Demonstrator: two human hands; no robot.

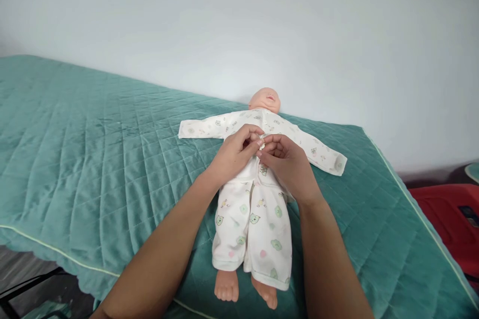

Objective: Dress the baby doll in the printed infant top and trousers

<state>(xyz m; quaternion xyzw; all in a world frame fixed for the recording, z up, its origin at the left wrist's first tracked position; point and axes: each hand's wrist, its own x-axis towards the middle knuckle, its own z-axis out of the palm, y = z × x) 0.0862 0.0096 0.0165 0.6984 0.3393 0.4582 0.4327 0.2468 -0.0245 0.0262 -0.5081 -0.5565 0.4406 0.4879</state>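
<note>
A baby doll [264, 100] lies on its back, head toward the wall and bare feet toward me. It wears a white printed long-sleeved shirt [209, 126] with both sleeves spread wide, and matching trousers [270, 239]. Over the middle of the chest, my left hand [238, 152] pinches one front edge of the shirt. Facing it, my right hand [286, 159] is closed on the other edge, fingertips almost touching the left ones. A small pale spot, perhaps a button, shows between them. My fingers partly hide the cloth there.
A green quilted cover [112, 159] with pale piping spreads over the bed beneath the doll. The white wall [224, 25] rises right behind its head. Off the bed's right side stands a red plastic object [445, 219]. Black metal bars [30, 281] show at the lower left.
</note>
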